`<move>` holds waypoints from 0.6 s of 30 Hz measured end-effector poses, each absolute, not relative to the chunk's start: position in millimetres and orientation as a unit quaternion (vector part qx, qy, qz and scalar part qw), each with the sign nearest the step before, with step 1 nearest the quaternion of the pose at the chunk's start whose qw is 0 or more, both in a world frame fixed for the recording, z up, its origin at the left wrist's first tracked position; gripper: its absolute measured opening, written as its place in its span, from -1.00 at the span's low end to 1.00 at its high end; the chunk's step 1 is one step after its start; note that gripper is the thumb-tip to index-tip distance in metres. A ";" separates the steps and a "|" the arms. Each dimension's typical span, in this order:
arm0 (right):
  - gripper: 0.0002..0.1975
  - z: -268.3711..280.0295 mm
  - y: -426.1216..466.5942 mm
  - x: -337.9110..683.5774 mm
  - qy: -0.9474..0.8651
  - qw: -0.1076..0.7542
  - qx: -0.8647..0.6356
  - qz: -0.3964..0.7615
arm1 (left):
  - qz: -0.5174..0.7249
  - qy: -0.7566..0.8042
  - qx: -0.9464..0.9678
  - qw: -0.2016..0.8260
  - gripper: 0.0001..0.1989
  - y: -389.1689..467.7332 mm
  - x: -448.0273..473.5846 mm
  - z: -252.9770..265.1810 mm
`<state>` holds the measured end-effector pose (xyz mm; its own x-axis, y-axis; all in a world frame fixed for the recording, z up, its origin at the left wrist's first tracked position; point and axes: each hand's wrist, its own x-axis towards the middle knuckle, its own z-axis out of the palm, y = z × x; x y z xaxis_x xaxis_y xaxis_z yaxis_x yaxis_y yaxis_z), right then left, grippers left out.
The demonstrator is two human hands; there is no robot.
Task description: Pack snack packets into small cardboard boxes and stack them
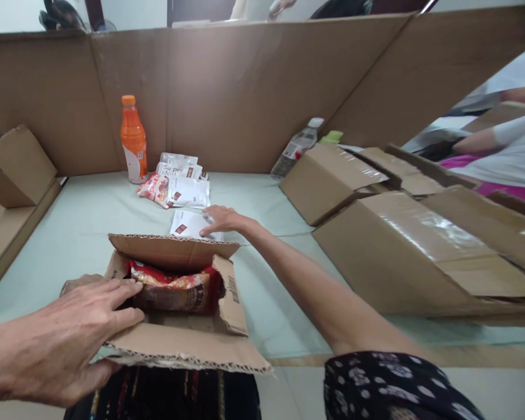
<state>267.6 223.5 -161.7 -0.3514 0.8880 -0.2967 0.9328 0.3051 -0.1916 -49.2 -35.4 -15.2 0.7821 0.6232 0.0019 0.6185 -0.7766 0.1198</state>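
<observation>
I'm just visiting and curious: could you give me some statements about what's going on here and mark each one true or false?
1. The fingers of the right hand are over a white packet beyond the open box. True.
2. The open box has nothing inside. False: a package with red wrapping lies in it.
3. The orange bottle stands upright. True.
4. The left hand is on the orange bottle. False: it is at the left side of the open box.
5. A clear bottle with a white cap is to the right of the orange bottle in the picture. True.
</observation>
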 end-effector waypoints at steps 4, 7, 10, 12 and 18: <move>-0.16 -161.2 227.3 263.1 0.804 0.076 0.562 -0.181 | -0.001 0.338 0.940 0.051 -0.53 -36.1 -46.6 -12.8; -0.17 -163.0 229.0 260.7 0.804 0.078 0.560 -0.183 | -0.007 0.346 0.936 0.058 -0.58 -37.7 -47.6 -16.1; -0.19 -164.9 230.2 258.7 0.809 0.070 0.555 -0.182 | -0.014 0.356 0.931 0.074 -0.56 -39.2 -48.8 -19.2; -0.21 -165.6 231.4 257.1 0.811 0.065 0.550 -0.189 | -0.016 0.364 0.927 0.087 -0.54 -39.4 -48.5 -19.3; -0.23 -164.6 236.6 254.3 0.797 0.047 0.562 -0.216 | -0.044 0.375 0.919 0.116 -0.63 -39.1 -44.3 -14.1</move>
